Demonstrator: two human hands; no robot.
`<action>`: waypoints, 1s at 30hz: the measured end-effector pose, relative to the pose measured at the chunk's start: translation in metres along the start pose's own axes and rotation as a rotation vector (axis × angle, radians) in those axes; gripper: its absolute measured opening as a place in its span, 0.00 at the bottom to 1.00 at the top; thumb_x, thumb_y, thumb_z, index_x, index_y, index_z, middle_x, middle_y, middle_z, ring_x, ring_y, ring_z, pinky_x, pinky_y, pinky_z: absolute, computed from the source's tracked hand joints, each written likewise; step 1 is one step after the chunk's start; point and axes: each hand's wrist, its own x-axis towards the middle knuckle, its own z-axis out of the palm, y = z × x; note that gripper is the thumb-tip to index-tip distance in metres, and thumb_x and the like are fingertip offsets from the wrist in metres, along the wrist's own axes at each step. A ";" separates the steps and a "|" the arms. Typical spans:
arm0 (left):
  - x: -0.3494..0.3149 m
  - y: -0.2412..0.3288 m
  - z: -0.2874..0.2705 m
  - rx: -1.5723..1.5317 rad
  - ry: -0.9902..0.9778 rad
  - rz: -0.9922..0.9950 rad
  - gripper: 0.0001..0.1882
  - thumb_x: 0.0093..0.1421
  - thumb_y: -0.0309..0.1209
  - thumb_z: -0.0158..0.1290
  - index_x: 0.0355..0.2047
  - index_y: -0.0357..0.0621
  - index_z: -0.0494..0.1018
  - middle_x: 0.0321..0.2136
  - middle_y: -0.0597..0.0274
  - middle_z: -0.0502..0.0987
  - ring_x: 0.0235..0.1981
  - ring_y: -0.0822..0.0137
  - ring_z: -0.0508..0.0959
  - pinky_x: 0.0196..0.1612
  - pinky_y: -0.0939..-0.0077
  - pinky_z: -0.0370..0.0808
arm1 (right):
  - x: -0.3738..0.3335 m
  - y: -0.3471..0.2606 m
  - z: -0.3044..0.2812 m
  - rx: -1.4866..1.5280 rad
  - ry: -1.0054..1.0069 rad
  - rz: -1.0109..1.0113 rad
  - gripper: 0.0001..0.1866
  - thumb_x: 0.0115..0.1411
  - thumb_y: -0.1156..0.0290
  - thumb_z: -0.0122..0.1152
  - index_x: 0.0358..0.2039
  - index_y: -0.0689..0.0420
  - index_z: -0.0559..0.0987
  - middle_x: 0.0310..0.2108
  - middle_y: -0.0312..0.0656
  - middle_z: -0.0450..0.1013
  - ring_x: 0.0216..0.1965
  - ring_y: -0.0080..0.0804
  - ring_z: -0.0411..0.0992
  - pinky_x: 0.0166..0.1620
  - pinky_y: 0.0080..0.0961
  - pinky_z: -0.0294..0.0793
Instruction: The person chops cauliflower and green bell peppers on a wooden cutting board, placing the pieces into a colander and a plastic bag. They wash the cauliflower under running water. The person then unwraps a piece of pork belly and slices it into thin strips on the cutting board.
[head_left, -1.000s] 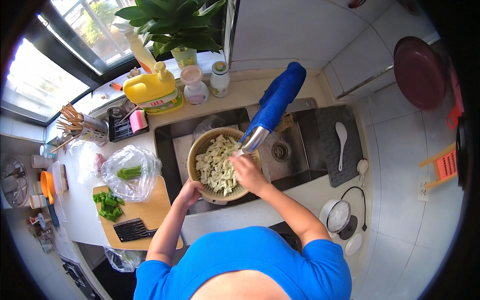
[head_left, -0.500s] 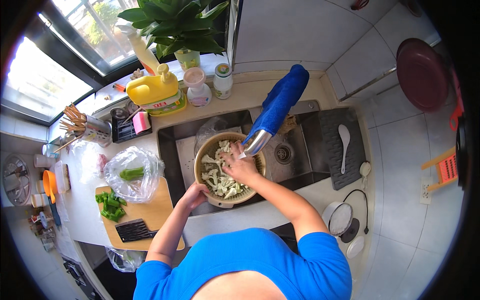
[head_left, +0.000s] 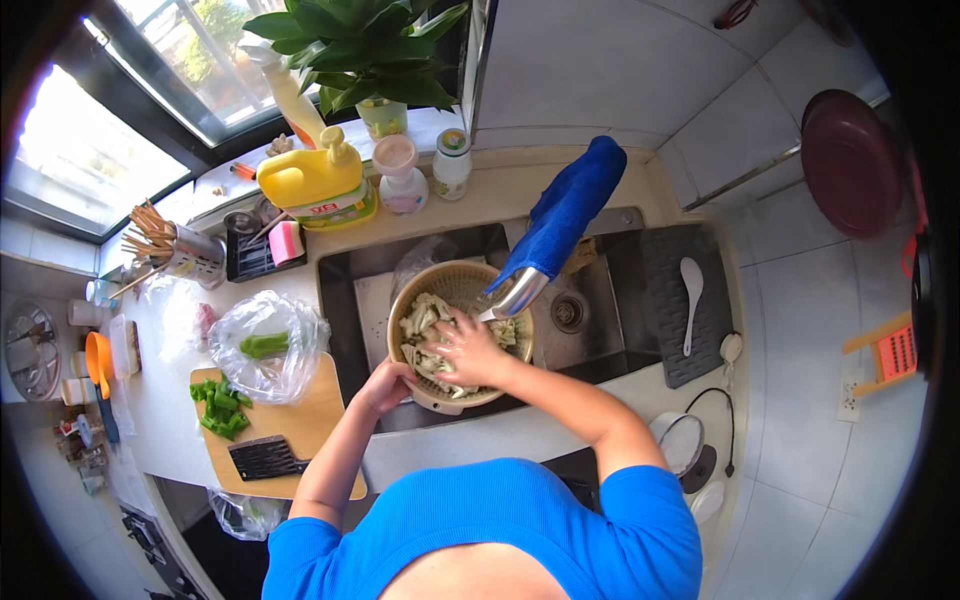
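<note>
A beige colander [head_left: 452, 283] sits over the left bowl of the sink, with cut cauliflower [head_left: 424, 314] inside. My left hand [head_left: 386, 386] grips the colander's near left rim, its fingers wrapped over the edge. Fingers spread, my right hand [head_left: 468, 350] lies flat on the cauliflower, covering part of it. Just above that hand is the metal spout of the faucet [head_left: 522, 294], and a short whitish stream shows at its mouth. A blue cloth [head_left: 566, 205] covers the rest of the faucet.
To the left, a wooden cutting board [head_left: 325, 420] bears green pepper pieces [head_left: 221, 408], a black cleaver [head_left: 262, 458] and a plastic bag [head_left: 270, 345]. Behind the sink stands a yellow jug [head_left: 310, 180]. A grey mat [head_left: 685, 330] with a white spoon [head_left: 690, 300] lies right.
My right hand has shifted down and slightly left within the colander, its fingers spreading wider. Some cauliflower has been pushed about. My left hand keeps its hold on the rim.
</note>
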 end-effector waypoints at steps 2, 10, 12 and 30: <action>-0.003 0.003 0.002 -0.023 0.023 0.022 0.33 0.43 0.14 0.41 0.55 0.34 0.58 0.50 0.46 0.68 0.50 0.53 0.72 0.52 0.61 0.72 | -0.009 0.006 -0.013 -0.029 -0.061 0.148 0.36 0.49 0.40 0.57 0.59 0.34 0.65 0.64 0.44 0.51 0.64 0.63 0.42 0.54 0.63 0.58; 0.001 0.003 -0.001 0.063 0.014 -0.019 0.35 0.45 0.13 0.41 0.57 0.42 0.55 0.49 0.50 0.67 0.47 0.55 0.71 0.46 0.61 0.74 | 0.005 0.012 0.014 -0.075 0.044 -0.056 0.33 0.53 0.43 0.51 0.60 0.32 0.62 0.68 0.35 0.44 0.67 0.60 0.35 0.60 0.71 0.33; 0.001 0.007 -0.006 0.052 0.006 0.007 0.36 0.45 0.13 0.41 0.57 0.43 0.55 0.49 0.50 0.67 0.48 0.54 0.71 0.47 0.61 0.73 | 0.011 0.014 0.021 -0.265 0.137 0.110 0.31 0.55 0.46 0.52 0.59 0.38 0.64 0.62 0.37 0.53 0.63 0.57 0.45 0.58 0.65 0.47; -0.002 0.005 0.011 -0.031 0.028 -0.023 0.40 0.43 0.12 0.40 0.59 0.48 0.53 0.47 0.53 0.67 0.45 0.57 0.73 0.43 0.62 0.75 | -0.021 -0.010 0.017 0.150 -0.114 0.563 0.40 0.53 0.45 0.56 0.64 0.41 0.55 0.64 0.59 0.41 0.61 0.72 0.42 0.57 0.68 0.48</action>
